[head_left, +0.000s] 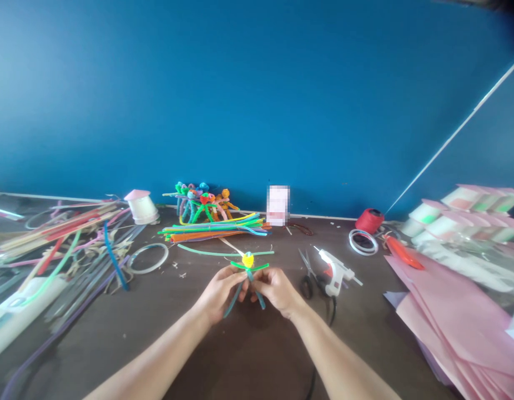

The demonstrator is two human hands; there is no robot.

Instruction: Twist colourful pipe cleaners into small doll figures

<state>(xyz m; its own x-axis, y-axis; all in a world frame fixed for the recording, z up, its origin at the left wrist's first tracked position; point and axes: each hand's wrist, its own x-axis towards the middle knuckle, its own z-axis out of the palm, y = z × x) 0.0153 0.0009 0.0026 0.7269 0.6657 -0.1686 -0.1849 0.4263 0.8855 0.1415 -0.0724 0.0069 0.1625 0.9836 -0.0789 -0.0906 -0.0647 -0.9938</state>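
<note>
Between my two hands is a small pipe-cleaner figure (248, 261) with a round yellow head, green arms held out sideways and two blue legs hanging down. My left hand (224, 289) pinches it from the left, near the body and one leg. From the right, my right hand (277, 289) grips it at the body with thumb and fingers closed. Some fingertips are hidden behind the figure. Just beyond it, a long pale green pipe cleaner (215, 253) lies on the dark table (156, 339).
Behind lie a pipe-cleaner bundle (215, 228) and several finished figures (203, 206). To the right are scissors (307, 272), a white glue gun (335, 271), red thread (369, 220) and pink sheets (460, 322). Left are loose strips (60, 233), a white ring (148, 259) and a pink-topped cup (141, 208).
</note>
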